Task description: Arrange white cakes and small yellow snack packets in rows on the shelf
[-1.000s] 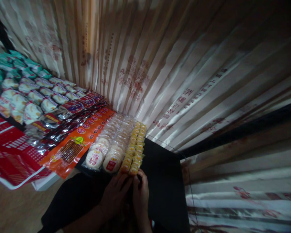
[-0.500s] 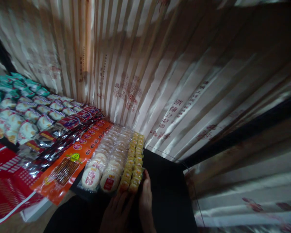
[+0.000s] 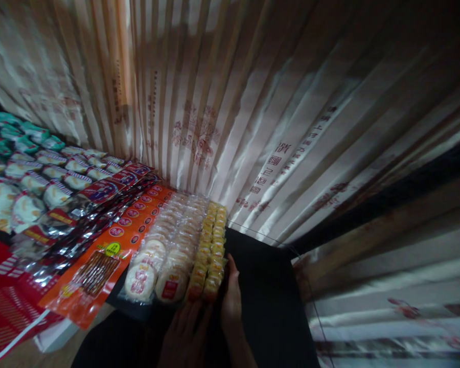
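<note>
Touching yellow packets (image 3: 210, 255), both hands (image 3: 230, 301)

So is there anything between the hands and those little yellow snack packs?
Nothing visible. The right hand lies against the right edge of the yellow snack packs, and the left hand is just below their near end.

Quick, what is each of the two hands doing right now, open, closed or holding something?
Left hand: open, fingers laid flat at the near end of the yellow snack packs, holding nothing.
Right hand: open, flat against the right side of that row.
</note>
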`<state>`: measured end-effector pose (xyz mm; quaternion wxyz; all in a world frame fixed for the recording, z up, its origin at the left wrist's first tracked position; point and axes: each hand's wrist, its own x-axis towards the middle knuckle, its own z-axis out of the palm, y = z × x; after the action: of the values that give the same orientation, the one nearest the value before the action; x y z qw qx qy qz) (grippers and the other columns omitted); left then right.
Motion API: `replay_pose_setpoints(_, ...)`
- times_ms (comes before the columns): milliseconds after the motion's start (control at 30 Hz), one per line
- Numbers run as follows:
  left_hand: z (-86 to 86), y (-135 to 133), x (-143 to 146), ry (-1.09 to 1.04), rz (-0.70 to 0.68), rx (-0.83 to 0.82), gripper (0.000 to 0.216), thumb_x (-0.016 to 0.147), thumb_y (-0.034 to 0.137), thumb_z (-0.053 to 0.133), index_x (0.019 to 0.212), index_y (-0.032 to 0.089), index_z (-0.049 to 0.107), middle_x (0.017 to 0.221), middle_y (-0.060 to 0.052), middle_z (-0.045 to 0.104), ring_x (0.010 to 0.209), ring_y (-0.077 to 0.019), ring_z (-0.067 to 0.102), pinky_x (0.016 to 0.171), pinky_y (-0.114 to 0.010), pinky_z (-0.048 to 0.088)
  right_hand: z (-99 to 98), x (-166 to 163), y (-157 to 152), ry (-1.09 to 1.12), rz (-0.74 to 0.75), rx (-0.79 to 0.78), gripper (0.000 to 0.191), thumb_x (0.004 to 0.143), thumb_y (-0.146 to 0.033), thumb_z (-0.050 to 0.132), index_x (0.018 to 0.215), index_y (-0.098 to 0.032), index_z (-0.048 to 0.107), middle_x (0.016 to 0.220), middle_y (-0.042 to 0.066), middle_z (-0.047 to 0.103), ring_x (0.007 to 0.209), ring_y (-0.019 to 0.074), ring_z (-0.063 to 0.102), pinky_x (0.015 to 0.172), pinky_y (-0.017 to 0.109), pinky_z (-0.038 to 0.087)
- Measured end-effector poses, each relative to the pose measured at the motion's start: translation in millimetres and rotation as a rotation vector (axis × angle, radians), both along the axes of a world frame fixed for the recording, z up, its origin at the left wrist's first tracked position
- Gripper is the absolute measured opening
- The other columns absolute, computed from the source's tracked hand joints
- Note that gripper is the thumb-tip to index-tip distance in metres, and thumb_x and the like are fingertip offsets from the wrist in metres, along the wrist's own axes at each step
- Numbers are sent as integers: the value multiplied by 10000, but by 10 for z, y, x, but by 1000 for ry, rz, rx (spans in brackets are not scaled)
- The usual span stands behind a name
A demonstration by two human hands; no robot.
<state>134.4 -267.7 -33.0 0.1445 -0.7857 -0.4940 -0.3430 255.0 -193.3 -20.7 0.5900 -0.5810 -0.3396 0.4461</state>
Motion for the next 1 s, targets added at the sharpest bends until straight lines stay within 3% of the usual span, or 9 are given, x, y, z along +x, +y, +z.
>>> replay_pose_setpoints(200,-17,4,-35,38,0,-1,330,861,254,419,1131,252,608,1079,-2,651,1029,-159,510,883,-281,332,61,-65,121,146,124,-5,676,826,-661,312,1349,-241,396,1342,47,493,1216,229,471,931,373,462)
replay_pose_setpoints(300,-80,4,-28,63,-17,4,331,856,273,445,1149,260,598,1091,0,647,1046,-160,503,887,-282,331,103,-36,186,213,99,-17,675,818,-665,334,1359,-263,377,1360,35,473,1224,226,462,950,375,443)
replay_pose_setpoints(433,-171,5,56,-59,54,22,304,882,334,417,1094,278,629,1030,-1,665,1001,-155,520,879,-293,330,182,28,377,204,37,-55,682,783,-692,372,1343,-303,399,1385,-7,441,1259,206,419,1015,338,373)
replay_pose_setpoints(600,-254,-5,138,-164,83,25,297,884,333,425,1105,305,622,997,1,676,994,-154,523,894,-297,322,179,-23,513,332,142,-79,691,786,-704,342,1357,-315,372,1302,-12,538,1209,203,480,986,335,402)
replay_pose_setpoints(800,-233,-7,113,-159,50,-1,323,887,362,421,1142,283,602,1022,-11,672,1015,-163,517,922,-302,305,130,-52,382,343,69,-29,666,807,-678,332,1336,-282,403,1320,4,521,1234,200,452,969,335,420)
replay_pose_setpoints(1000,-59,14,40,-73,22,68,337,903,358,375,1107,243,617,1036,-12,669,1012,-157,527,897,-293,323,110,-36,-75,231,-119,-37,687,792,-668,359,1259,-174,465,1330,95,500,1225,241,458,963,367,428)
